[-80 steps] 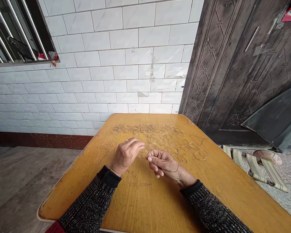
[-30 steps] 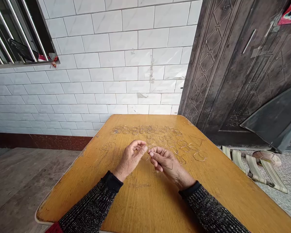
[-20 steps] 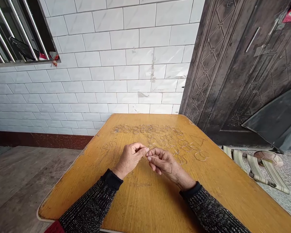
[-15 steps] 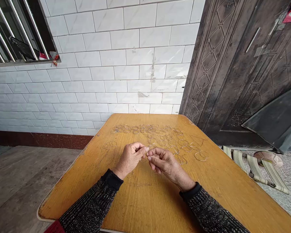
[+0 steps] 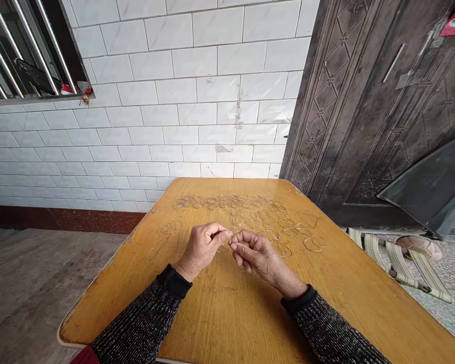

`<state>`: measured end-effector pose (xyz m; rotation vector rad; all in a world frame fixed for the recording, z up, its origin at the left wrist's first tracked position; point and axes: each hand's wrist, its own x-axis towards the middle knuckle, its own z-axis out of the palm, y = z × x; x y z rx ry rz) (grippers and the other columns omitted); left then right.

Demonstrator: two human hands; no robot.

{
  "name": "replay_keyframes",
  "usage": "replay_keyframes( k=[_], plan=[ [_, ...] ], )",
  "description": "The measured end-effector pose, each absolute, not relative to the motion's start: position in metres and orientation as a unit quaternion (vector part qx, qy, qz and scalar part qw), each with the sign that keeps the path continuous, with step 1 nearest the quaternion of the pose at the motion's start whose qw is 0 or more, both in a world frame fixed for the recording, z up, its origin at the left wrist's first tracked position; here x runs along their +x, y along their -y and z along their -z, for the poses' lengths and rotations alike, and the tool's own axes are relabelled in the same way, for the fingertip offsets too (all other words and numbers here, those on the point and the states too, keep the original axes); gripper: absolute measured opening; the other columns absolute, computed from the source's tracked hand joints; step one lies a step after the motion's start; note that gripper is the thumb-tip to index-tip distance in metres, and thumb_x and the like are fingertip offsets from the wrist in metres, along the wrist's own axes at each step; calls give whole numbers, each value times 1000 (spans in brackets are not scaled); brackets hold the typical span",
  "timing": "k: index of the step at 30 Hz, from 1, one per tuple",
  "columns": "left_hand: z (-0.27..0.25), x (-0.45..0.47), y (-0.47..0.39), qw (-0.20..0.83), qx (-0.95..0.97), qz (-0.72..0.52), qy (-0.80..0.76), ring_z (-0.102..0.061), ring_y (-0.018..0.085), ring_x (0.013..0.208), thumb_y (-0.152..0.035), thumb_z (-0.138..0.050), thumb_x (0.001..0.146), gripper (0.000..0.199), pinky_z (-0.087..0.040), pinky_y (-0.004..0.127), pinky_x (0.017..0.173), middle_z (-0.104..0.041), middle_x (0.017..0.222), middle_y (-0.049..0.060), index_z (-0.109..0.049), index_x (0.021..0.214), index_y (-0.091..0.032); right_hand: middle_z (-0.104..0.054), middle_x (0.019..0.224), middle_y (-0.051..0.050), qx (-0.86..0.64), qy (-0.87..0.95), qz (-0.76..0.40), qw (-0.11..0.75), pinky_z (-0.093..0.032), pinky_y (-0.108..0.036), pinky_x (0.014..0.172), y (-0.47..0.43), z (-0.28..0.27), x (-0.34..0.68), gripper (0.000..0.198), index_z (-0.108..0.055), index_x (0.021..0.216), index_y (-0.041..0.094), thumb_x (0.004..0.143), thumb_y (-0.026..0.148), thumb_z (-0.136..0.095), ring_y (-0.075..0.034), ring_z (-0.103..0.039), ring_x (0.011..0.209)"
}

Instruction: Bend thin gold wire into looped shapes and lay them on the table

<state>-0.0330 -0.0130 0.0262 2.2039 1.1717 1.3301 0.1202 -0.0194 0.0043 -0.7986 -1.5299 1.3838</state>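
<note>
Over the middle of the wooden table [image 5: 212, 313], my two hands meet almost fingertip to fingertip. My left hand [image 5: 202, 250] pinches a thin wire [image 5: 223, 249] between thumb and forefinger; a bit of it curves out below the fingertips. Thumb and forefinger of my right hand [image 5: 260, 260] are closed on the same fine wire, its other fingers curled underneath. How the wire runs between the fingertips is too small to make out. Just beyond my right hand lie several looped wire shapes [image 5: 286, 226], including a rounded one [image 5: 314, 243] at the right.
A row of wire loops [image 5: 222, 201] stretches across the table's far part. Thin loose wires [image 5: 170, 227] lie left of my left hand. Behind the table stands a white tiled wall [image 5: 197, 119], with a dark patterned door [image 5: 326, 116] and a striped-strap folding stool [image 5: 402, 265] to the right.
My left hand has shifted very slightly to the left. My right hand stays in place, and the wire shapes on the table have not moved.
</note>
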Motion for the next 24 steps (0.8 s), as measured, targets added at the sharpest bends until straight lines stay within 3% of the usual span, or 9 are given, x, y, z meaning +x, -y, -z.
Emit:
replay_keyframes(
  k=[9, 14, 18, 24],
  plan=[
    [-25, -33, 13, 162, 762, -465, -419, -44, 8, 49, -32, -51, 80, 27, -34, 19, 49, -51, 50, -3, -60, 61, -15, -53, 47, 6, -340, 643, -527, 440, -24, -17, 31, 20, -4, 119, 28, -51, 79, 17, 74, 43, -57, -4, -37, 30],
    [-27, -33, 13, 188, 753, -469, -422, -42, 8, 48, -32, -53, 78, 28, -33, 20, 50, -49, 49, -3, -57, 57, -15, -51, 48, 5, -342, 683, -486, 425, -27, -17, 34, 24, -5, 121, 28, -49, 66, 17, 80, 41, -51, -4, -38, 32],
    [-29, -32, 14, 312, 703, -486, -415, -39, 6, 46, -38, -54, 77, 32, -32, 19, 47, -47, 50, -4, -52, 55, -15, -48, 50, 5, -352, 696, -431, 453, -31, -18, 38, 30, -7, 120, 25, -49, 69, 18, 83, 39, -47, -5, -39, 36],
    [-29, -34, 12, 526, 593, -492, -359, -42, 6, 50, -46, -59, 72, 34, -30, 16, 42, -51, 59, -1, -59, 74, -12, -47, 47, 5, -353, 668, -436, 488, -30, -19, 36, 32, -12, 118, 29, -48, 67, 19, 81, 44, -49, -5, -36, 34]
  ],
)
